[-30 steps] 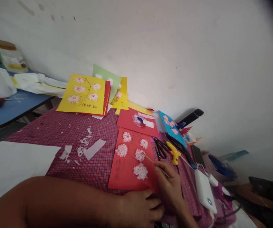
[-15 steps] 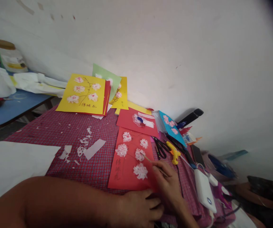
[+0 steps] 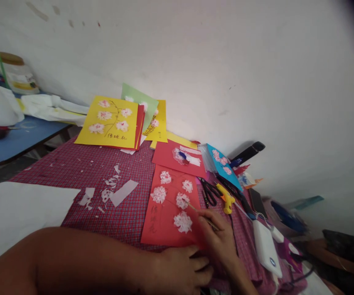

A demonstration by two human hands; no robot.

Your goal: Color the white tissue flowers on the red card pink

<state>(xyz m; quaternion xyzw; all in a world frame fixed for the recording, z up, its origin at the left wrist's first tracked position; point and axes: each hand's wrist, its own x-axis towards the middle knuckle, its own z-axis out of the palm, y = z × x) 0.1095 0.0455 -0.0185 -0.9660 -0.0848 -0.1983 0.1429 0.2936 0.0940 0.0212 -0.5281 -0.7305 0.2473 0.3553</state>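
A red card [image 3: 172, 219] with several white and pink paper flowers and handwritten characters lies on the checked cloth. My right hand [image 3: 216, 229] pinches a thin paintbrush [image 3: 192, 207], its tip at the middle-right paper flower [image 3: 182, 200]. My left hand [image 3: 184, 266] rests at the card's lower edge, fingers spread and holding nothing. Just below the brush is another paper flower [image 3: 183, 222], paler at its centre. Above the card, a second red sheet [image 3: 164, 153] bears a round lid-like piece [image 3: 179, 156] with blue and red paint.
Torn paper scraps [image 3: 107, 194] and a paper strip [image 3: 124, 193] lie left of the card. Black scissors [image 3: 209, 192], a yellow glue gun [image 3: 227, 199] and a white power bank [image 3: 267, 248] are on the right. Yellow flower cards [image 3: 109, 127] lean near the wall.
The view has shifted very slightly. Both hands keep their places, and the brush tip stays at the same flower.
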